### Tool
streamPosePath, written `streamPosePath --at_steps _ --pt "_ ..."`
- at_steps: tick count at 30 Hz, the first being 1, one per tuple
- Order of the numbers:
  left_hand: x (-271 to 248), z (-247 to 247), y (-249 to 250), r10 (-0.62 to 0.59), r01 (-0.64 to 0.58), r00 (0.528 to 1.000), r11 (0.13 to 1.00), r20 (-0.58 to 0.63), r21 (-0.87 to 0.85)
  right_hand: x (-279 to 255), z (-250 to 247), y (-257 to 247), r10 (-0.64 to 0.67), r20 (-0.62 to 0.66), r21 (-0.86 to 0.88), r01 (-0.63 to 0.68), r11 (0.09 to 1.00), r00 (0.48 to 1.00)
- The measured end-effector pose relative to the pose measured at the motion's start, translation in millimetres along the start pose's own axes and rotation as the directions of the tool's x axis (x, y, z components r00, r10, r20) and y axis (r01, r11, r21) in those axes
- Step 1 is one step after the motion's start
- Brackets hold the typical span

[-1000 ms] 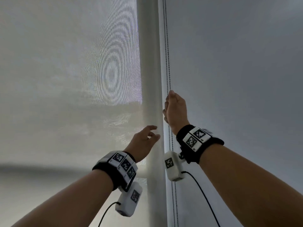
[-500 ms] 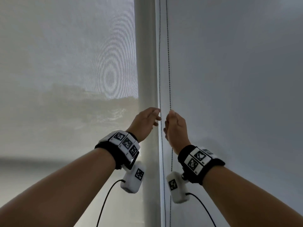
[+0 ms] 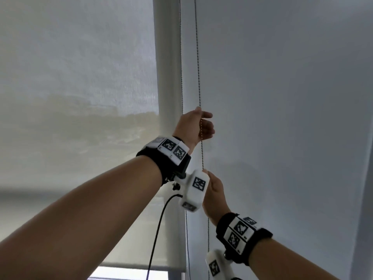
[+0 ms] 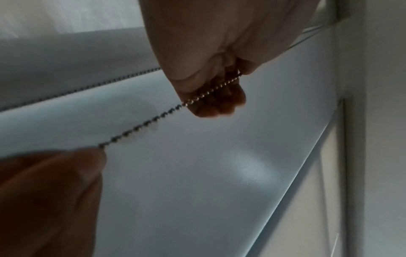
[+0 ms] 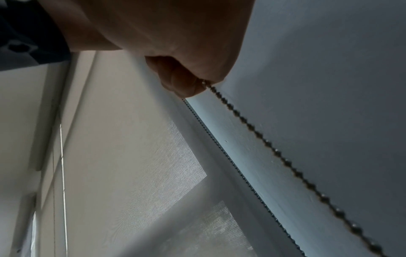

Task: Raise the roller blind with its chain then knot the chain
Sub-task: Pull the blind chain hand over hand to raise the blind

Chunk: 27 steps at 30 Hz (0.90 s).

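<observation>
The bead chain (image 3: 198,77) hangs in two strands beside the white frame post (image 3: 168,77). My left hand (image 3: 201,126) is raised and curls its fingers round the right strand; the left wrist view shows the chain (image 4: 140,128) running through those fingers (image 4: 219,100). Lower down, my right hand (image 3: 206,173) pinches the same strand between thumb and fingertip, as seen in the right wrist view (image 5: 202,83). The chain (image 5: 285,161) is taut between the two hands. The left strand (image 3: 181,77) hangs free against the post.
A translucent mesh blind (image 3: 80,87) covers the window left of the post, and its bottom bar (image 3: 141,266) shows bright glass beneath. An opaque grey blind (image 3: 282,98) fills the right side. The wrist camera cable (image 3: 157,229) dangles below my left forearm.
My right hand has come down with the right strand pinched in it. My left hand has risen, crossed to that strand and taken hold of it above the right hand.
</observation>
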<state>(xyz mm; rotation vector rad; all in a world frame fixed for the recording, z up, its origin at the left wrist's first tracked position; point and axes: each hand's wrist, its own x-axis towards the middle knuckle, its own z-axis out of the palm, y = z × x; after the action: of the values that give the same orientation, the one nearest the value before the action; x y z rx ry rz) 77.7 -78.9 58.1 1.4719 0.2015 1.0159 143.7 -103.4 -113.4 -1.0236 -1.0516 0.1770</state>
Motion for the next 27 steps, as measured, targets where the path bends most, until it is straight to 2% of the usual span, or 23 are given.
streamPosePath --at_steps 3,5,8,14,19,23,27 --pt "-2 6 -6 0.014 -0.015 0.997 1.000 -0.082 -0.019 -1 -4 -5 0.027 0.007 0.062 -0.027 0.998 1.000" --pt "-2 8 -8 0.037 -0.037 0.991 0.999 -0.127 0.002 -1 -6 -12 0.047 0.063 0.082 -0.052 0.995 0.997" --pt "-3 13 -8 0.046 -0.043 0.990 0.999 -0.137 0.021 2 -9 -17 0.103 0.109 0.101 -0.114 0.988 0.989" --pt "-8 12 -13 0.039 -0.033 0.989 0.999 -0.141 0.041 22 -21 -27 0.070 0.113 0.030 -0.073 0.997 0.991" --pt "-17 2 -39 0.033 -0.016 0.985 0.995 -0.168 0.102 54 -22 -63 -0.035 0.082 -0.037 0.038 0.999 0.996" --pt "-32 -7 -64 -0.046 0.058 0.988 0.995 -0.146 0.083 75 -16 -95 -0.080 0.081 -0.068 0.086 0.994 0.993" --pt "-55 -12 -92 -0.143 0.152 0.982 0.986 -0.122 0.071 87 -4 -122 -0.038 0.162 -0.024 0.042 0.999 0.986"
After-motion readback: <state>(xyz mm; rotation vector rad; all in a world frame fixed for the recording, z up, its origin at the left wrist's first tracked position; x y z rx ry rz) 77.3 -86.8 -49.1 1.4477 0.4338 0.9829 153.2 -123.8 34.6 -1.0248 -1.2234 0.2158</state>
